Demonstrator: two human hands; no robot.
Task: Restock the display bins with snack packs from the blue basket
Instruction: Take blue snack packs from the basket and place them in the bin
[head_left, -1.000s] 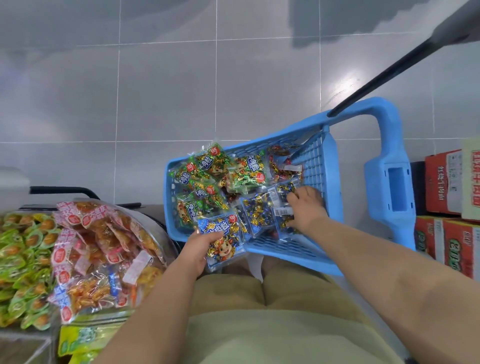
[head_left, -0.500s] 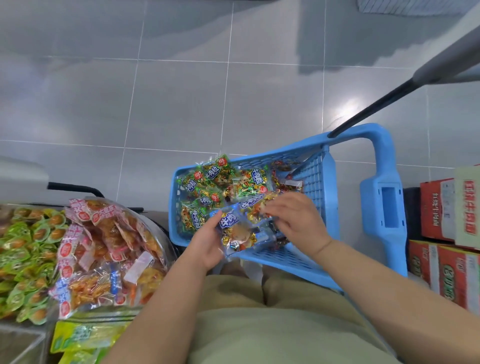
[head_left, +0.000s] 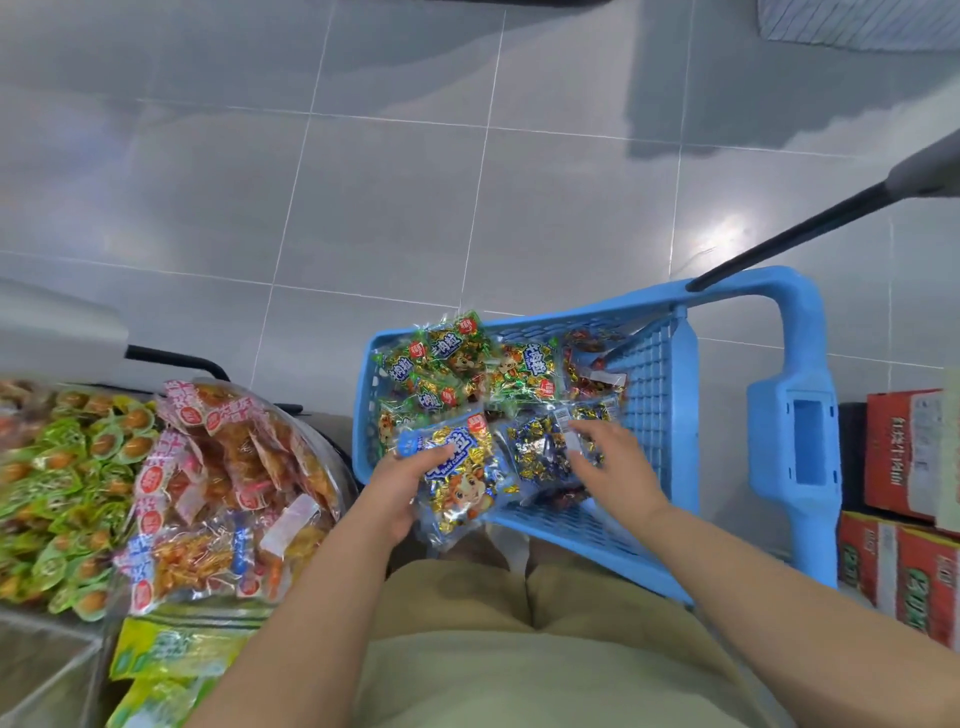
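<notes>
Foremost, one blue snack pack (head_left: 460, 480), gold-wrapped pieces inside, held over the near edge of the blue basket (head_left: 649, 395); the left hand (head_left: 397, 491) grips its left side, thumb on top.

Right hand (head_left: 615, 465): loose, fingers straight, tips resting on a dark blue-and-gold pack (head_left: 535, 449) lying in the basket just beside the held one.

Basket contents, far end: several green packs (head_left: 447, 358), piled and overlapping; red-toned packs (head_left: 592, 374) against the right mesh wall.

Basket: stands on the grey tiled floor (head_left: 415, 182), just in front of the person's knees; a thick blue handle (head_left: 795, 415) rises on its right.

Left of the basket: a clear display bin (head_left: 336, 460) heaped with red-and-orange packs (head_left: 223, 467); further left, green packs (head_left: 67, 467); below these, yellow packs (head_left: 171, 649).

Right edge: stacked red cartons (head_left: 904, 452).
</notes>
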